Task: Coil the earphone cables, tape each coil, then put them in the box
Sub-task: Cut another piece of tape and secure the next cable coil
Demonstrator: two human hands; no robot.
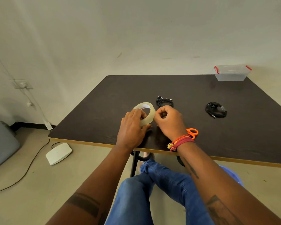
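Note:
My left hand (132,127) holds a roll of clear tape (148,115) upright just above the dark table (234,130), fingers through its core. My right hand (168,121) is curled beside the roll's right edge, fingertips pinching at the tape's outer surface. A coiled black earphone cable (165,102) lies just behind my hands. A second black coil (216,109) lies further right. The clear plastic box (230,73) with red clips stands open at the table's far right corner.
Orange-handled scissors (192,133) lie on the table, partly hidden behind my right wrist. On the floor at left sit a white flat device (58,153) and a trailing cable (28,168). My legs in blue jeans are under the table's near edge.

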